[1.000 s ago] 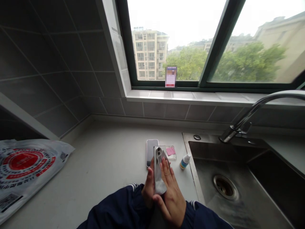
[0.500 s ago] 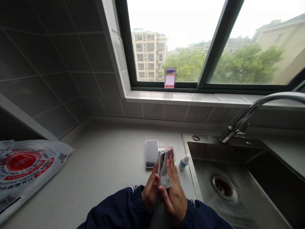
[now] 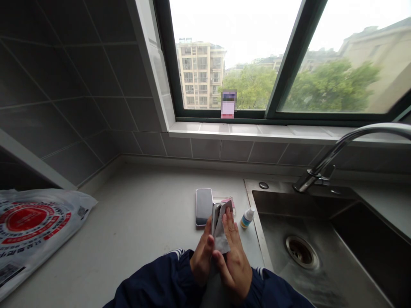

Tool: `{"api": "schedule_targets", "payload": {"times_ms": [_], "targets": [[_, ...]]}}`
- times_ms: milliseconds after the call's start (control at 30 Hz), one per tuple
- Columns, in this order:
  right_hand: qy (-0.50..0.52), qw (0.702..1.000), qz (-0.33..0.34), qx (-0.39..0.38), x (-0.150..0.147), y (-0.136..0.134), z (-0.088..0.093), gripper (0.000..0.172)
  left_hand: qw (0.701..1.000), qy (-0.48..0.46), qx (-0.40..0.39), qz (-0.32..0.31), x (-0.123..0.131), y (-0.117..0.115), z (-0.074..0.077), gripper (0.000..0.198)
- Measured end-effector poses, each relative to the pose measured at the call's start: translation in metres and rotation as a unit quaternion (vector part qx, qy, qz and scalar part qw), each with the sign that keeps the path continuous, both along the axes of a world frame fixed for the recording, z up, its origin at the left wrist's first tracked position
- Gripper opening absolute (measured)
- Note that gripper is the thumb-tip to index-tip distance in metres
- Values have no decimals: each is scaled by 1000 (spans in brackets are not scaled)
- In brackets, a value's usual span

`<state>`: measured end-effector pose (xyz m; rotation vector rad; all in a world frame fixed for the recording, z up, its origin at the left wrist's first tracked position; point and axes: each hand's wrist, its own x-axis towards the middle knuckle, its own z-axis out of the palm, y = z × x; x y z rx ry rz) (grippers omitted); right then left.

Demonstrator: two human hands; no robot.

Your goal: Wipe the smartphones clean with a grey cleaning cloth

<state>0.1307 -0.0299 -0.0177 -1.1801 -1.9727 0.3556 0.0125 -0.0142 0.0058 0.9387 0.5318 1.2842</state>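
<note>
My left hand (image 3: 201, 256) is closed around a phone (image 3: 214, 216), which stands on edge with its silvery side and part of a dark camera area showing. A grey cloth (image 3: 221, 237) with a zigzag edge lies against the phone's back. The fingers of my right hand (image 3: 236, 261) press the cloth to the phone from the right, the thumb low by its bottom edge. Just beyond my hands, a second phone (image 3: 204, 207) lies flat with its dark screen up. Beside it is a clear case (image 3: 227, 199) with pink on it, partly hidden by the cloth and the held phone.
A small white bottle (image 3: 247, 218) with a blue and yellow label stands right of my hands, near the steel sink (image 3: 261, 239). The faucet (image 3: 310, 179) rises behind the basin. A printed plastic bag (image 3: 51, 214) rests on the counter (image 3: 128, 214) at left.
The whole view has shifted very slightly. Both hands keep the same hold, the phone and cloth between them, with hardly any visible movement.
</note>
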Motion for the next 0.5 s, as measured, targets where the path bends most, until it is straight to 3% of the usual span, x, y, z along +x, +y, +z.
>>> {"api": "schedule_targets", "payload": {"times_ms": [300,500], "targets": [[-8,1000,-6,3,0,2,0,71,999,-2,-31,14,-1,-2,-17,55],[31,999,-1,9,2,2,5,72,992,92,80,-11,-5,1,-8,67]]}}
